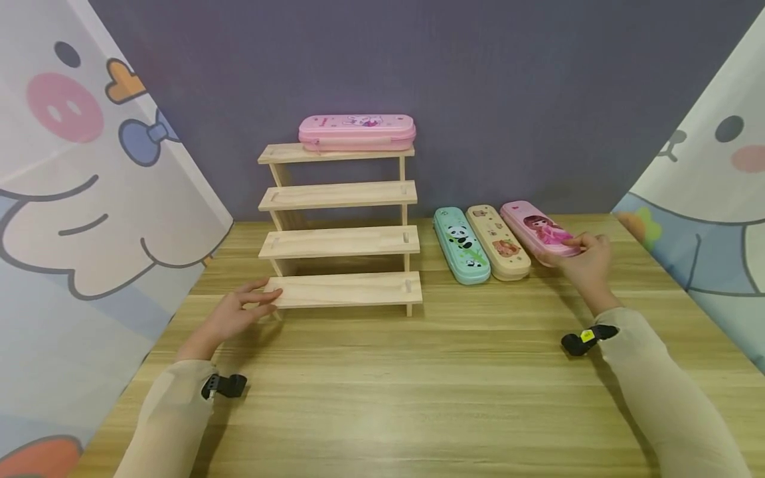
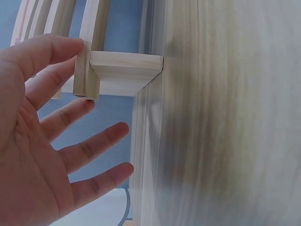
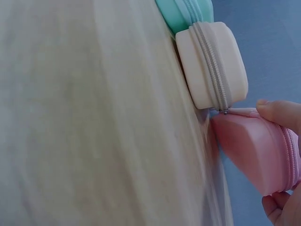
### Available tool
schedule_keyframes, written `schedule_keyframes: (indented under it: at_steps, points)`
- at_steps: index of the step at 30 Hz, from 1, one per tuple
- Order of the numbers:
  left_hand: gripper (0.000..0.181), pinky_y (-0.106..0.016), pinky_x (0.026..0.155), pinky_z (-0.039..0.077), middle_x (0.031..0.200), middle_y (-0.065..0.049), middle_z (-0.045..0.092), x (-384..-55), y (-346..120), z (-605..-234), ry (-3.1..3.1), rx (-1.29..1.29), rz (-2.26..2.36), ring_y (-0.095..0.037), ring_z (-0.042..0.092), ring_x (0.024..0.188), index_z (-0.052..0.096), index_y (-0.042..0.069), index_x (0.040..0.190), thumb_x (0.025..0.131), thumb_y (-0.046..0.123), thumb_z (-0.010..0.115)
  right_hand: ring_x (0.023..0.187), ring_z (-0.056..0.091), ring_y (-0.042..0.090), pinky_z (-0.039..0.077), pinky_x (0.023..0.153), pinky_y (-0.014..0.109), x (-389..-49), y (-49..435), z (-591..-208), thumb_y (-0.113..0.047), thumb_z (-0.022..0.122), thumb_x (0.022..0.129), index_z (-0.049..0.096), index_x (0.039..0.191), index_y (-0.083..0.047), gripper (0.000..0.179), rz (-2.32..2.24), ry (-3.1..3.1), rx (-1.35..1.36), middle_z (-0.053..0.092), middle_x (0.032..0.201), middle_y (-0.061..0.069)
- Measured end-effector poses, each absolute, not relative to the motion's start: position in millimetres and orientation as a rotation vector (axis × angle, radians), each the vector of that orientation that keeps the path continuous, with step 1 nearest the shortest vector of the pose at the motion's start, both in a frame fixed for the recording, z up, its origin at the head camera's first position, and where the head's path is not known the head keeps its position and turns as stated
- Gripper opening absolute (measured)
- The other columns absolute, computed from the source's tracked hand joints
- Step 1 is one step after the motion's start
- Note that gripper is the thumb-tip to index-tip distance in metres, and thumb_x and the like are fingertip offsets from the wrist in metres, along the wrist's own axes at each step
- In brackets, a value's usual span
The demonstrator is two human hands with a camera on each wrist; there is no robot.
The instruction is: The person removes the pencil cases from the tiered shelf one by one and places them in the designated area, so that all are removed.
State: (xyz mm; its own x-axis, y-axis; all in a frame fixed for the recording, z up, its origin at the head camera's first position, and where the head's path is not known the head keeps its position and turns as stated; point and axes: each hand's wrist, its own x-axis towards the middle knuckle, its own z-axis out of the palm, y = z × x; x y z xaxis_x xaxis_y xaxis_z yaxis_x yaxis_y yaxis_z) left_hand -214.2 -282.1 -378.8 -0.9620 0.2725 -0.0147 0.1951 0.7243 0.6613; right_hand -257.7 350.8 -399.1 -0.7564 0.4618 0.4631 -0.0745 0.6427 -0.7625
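My right hand (image 1: pixel 586 265) grips the near end of a pink pencil case (image 1: pixel 538 226) printed with a doll-like girl. In the right wrist view that pink case (image 3: pixel 254 150) stands tilted between thumb and fingers, its near end off the table. A cream pencil case (image 1: pixel 499 242) with bear prints lies beside it, then a mint panda case (image 1: pixel 460 245). My left hand (image 1: pixel 236 312) touches the left end of the lowest board of a wooden tiered shelf (image 1: pixel 346 290). In the left wrist view its fingers (image 2: pixel 91 148) are spread and fairly straight, thumb against the board.
On the shelf's top tier lies another pink pencil case (image 1: pixel 358 131) with a rabbit print. A dark grey wall panel (image 1: pixel 508 99) rises behind the wooden table (image 1: pixel 382 398). Cartoon-printed sheets (image 1: pixel 48 219) stand at both sides.
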Motion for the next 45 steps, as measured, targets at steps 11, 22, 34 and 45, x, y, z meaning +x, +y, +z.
schedule_keyframes:
  at_steps: [11,22,34,45]
  points:
    - [0.045,-0.073,0.107,0.020,0.158,-0.026,0.028,-212.7,-282.6,-378.9,2.798,0.368,1.072,-0.054,0.016,0.142,0.059,0.005,0.137,0.099,0.028,0.065,0.101,0.039,0.030,0.032,0.077,0.033,-256.3,350.2,-396.7,-0.016,0.090,0.069,0.054,0.126,0.013,0.074,1.096,-2.456,-0.380,0.043,0.114,0.025]
    - [0.047,-0.072,0.108,0.021,0.157,-0.025,0.029,-215.4,-282.5,-379.5,2.796,0.366,1.075,-0.054,0.018,0.142,0.060,0.006,0.137,0.098,0.031,0.066,0.122,0.036,0.055,0.033,0.102,0.064,-257.2,363.2,-394.0,-0.030,0.086,0.076,0.032,0.143,0.020,0.099,1.048,-2.758,-0.283,0.039,0.132,0.045]
    - [0.047,-0.072,0.107,0.021,0.157,-0.025,0.029,-214.8,-281.4,-374.3,2.798,0.363,1.063,-0.054,0.018,0.142,0.060,0.006,0.137,0.098,0.032,0.065,0.096,0.054,0.042,0.044,0.071,0.036,-258.3,372.4,-390.1,-0.028,0.086,0.076,0.039,0.137,0.022,0.092,0.968,-2.873,-0.195,0.055,0.113,0.041]
    - [0.047,-0.071,0.106,0.025,0.157,-0.023,0.031,-213.6,-282.8,-376.1,2.805,0.377,1.060,-0.054,0.020,0.142,0.060,0.006,0.137,0.098,0.032,0.065,0.097,0.055,0.050,0.049,0.079,0.052,-263.8,380.1,-354.1,-0.029,0.078,0.080,0.033,0.134,0.027,0.090,0.716,-3.123,0.038,0.054,0.109,0.043]
